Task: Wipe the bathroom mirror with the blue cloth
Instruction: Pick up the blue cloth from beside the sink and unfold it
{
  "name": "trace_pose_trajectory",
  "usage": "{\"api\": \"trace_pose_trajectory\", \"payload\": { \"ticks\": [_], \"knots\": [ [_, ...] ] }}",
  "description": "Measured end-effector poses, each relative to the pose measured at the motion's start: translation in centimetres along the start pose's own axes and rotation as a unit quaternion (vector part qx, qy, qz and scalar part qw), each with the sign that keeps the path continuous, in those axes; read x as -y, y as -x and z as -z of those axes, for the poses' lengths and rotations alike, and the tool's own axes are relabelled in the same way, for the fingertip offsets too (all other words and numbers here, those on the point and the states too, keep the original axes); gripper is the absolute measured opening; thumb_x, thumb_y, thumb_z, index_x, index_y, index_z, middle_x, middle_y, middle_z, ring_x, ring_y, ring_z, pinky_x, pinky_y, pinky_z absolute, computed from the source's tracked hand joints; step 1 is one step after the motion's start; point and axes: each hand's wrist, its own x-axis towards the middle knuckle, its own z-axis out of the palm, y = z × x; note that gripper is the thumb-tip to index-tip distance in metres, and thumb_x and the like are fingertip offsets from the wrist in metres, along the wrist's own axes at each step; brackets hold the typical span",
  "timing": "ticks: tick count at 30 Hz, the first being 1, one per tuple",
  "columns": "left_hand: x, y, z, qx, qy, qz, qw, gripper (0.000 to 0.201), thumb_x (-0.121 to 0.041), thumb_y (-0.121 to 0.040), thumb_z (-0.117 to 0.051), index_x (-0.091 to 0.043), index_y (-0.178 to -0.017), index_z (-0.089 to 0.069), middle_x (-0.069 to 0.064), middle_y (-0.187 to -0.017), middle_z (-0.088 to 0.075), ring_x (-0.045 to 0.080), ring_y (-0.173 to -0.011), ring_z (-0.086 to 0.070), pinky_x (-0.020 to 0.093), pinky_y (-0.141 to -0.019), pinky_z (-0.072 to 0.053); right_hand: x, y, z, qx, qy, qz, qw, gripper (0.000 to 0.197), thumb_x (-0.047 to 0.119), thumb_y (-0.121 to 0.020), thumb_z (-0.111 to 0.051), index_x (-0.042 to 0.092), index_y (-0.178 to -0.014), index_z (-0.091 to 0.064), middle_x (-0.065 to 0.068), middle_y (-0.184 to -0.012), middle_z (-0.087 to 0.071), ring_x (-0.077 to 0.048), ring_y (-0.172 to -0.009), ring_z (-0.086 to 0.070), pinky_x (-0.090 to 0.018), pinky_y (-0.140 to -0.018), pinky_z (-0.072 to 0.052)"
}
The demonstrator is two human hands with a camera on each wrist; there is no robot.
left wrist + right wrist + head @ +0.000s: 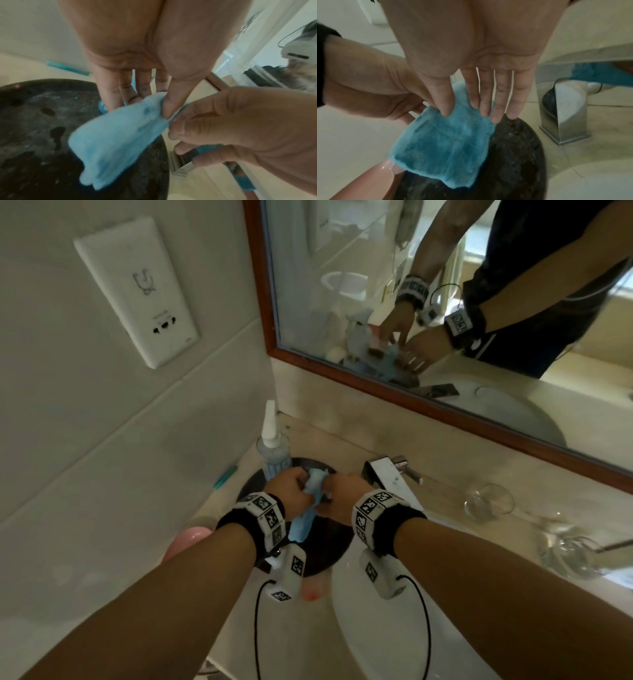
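Observation:
Both hands hold up a small blue cloth (303, 523) (116, 136) (447, 142) over a dark round tray. My left hand (299, 484) (150, 105) pinches the cloth's top edge between thumb and fingers. My right hand (334, 489) (464, 112) pinches the same edge from the right, thumb in front and fingers behind. The cloth hangs down between them, folded. The mirror (342, 268), in a brown wooden frame, runs along the wall above the counter, up and to the right of my hands. It reflects my arms and the cloth.
The dark tray (329, 549) sits on the beige counter. A spray bottle (274, 453) stands behind my left hand and a chrome faucet (383, 474) is just right of my right hand. Clear glasses (489, 501) lie further right. The white basin (376, 631) is below, and a pink object (186, 541) to the left.

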Motion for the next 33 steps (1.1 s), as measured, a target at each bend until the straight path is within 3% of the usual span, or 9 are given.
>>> {"api": "trace_pose_trajectory", "payload": {
  "ticks": [3, 6, 8, 10, 14, 18, 21, 28, 33],
  "knots": [
    [-1.8, 1.2, 1.4, 0.000, 0.063, -0.029, 0.998, 0.025, -0.013, -0.081, -0.070, -0.015, -0.102, -0.055, 0.000, -0.080, -0.058, 0.026, -0.083, -0.061, 0.031, -0.070, -0.050, 0.7, 1.4, 1.6, -0.033, -0.007, -0.010, 0.999, 0.040, 0.040, -0.098, -0.046, 0.009, -0.120, -0.056, -0.010, -0.121, -0.062, -0.026, -0.109, -0.059, -0.031, -0.089, -0.044],
    [-4.1, 2.6, 2.9, 0.013, 0.159, -0.035, 0.987, 0.027, -0.004, -0.084, -0.066, -0.015, -0.106, -0.055, 0.011, -0.089, -0.063, 0.028, -0.080, -0.064, 0.040, -0.068, -0.058, 0.6, 2.9, 3.6, -0.080, -0.045, -0.034, 0.995, 0.048, 0.055, -0.085, -0.051, 0.015, -0.110, -0.057, -0.005, -0.105, -0.065, -0.023, -0.096, -0.063, -0.033, -0.083, -0.051],
    [-6.3, 3.6, 4.2, 0.033, 0.245, -0.027, 0.969, 0.026, 0.004, -0.089, -0.058, -0.013, -0.106, -0.052, 0.012, -0.091, -0.059, 0.026, -0.076, -0.062, 0.038, -0.058, -0.057, 0.3, 4.4, 5.1, -0.122, -0.114, -0.053, 0.985, 0.046, 0.052, -0.080, -0.062, 0.016, -0.108, -0.057, -0.002, -0.098, -0.064, -0.020, -0.090, -0.063, -0.030, -0.078, -0.050],
    [-9.2, 4.8, 5.5, 0.043, 0.288, -0.039, 0.956, 0.020, 0.004, -0.092, -0.054, -0.011, -0.106, -0.051, 0.014, -0.099, -0.058, 0.028, -0.082, -0.061, 0.038, -0.061, -0.058, 0.1, 5.9, 7.0, -0.165, -0.164, -0.060, 0.971, 0.046, 0.043, -0.082, -0.068, 0.014, -0.115, -0.056, -0.004, -0.102, -0.063, -0.022, -0.093, -0.063, -0.030, -0.079, -0.051],
    [-14.4, 6.3, 7.6, 0.050, 0.301, -0.101, 0.947, 0.015, 0.000, -0.093, -0.047, -0.013, -0.095, -0.054, 0.016, -0.093, -0.059, 0.029, -0.086, -0.059, 0.038, -0.077, -0.052, 0.9, 8.7, 10.5, -0.127, -0.341, 0.089, 0.927, 0.034, 0.034, -0.100, -0.049, 0.016, -0.128, -0.048, -0.005, -0.120, -0.061, -0.024, -0.112, -0.058, -0.029, -0.099, -0.044],
    [-18.5, 7.5, 8.8, 0.014, 0.254, -0.189, 0.948, 0.027, 0.002, -0.090, -0.050, -0.021, -0.084, -0.062, 0.017, -0.090, -0.064, 0.030, -0.084, -0.061, 0.034, -0.073, -0.051, -1.1, 13.1, 13.8, -0.355, -0.221, -0.101, 0.903, 0.036, 0.030, -0.091, -0.063, 0.013, -0.122, -0.057, -0.011, -0.114, -0.066, -0.028, -0.102, -0.062, -0.026, -0.081, -0.046],
    [-21.5, 8.2, 9.3, 0.013, 0.239, -0.252, 0.938, 0.029, 0.007, -0.088, -0.052, -0.017, -0.081, -0.064, 0.013, -0.083, -0.063, 0.027, -0.080, -0.062, 0.037, -0.073, -0.056, -2.3, 16.1, 15.5, -0.405, -0.241, -0.108, 0.875, 0.032, 0.015, -0.087, -0.062, 0.010, -0.119, -0.060, -0.014, -0.110, -0.067, -0.032, -0.101, -0.062, -0.028, -0.080, -0.045],
    [-28.8, 10.2, 8.4, -0.040, 0.150, -0.376, 0.913, 0.025, 0.000, -0.085, -0.059, -0.024, -0.081, -0.065, -0.001, -0.085, -0.068, 0.019, -0.087, -0.064, 0.031, -0.083, -0.051, -5.6, 22.4, 17.8, -0.489, -0.275, -0.174, 0.809, 0.008, 0.010, -0.082, -0.062, 0.018, -0.083, -0.059, -0.004, -0.078, -0.060, -0.023, -0.075, -0.056, -0.024, -0.059, -0.036],
    [-33.0, 11.1, 5.9, 0.012, 0.126, -0.438, 0.890, 0.025, -0.006, -0.083, -0.066, -0.023, -0.101, -0.067, -0.008, -0.093, -0.067, 0.013, -0.091, -0.065, 0.025, -0.082, -0.052, -8.1, 26.5, 17.8, -0.534, -0.275, -0.226, 0.767, 0.016, 0.011, -0.083, -0.062, 0.008, -0.097, -0.068, -0.012, -0.094, -0.069, -0.027, -0.086, -0.063, -0.029, -0.068, -0.045]
  ]
}}
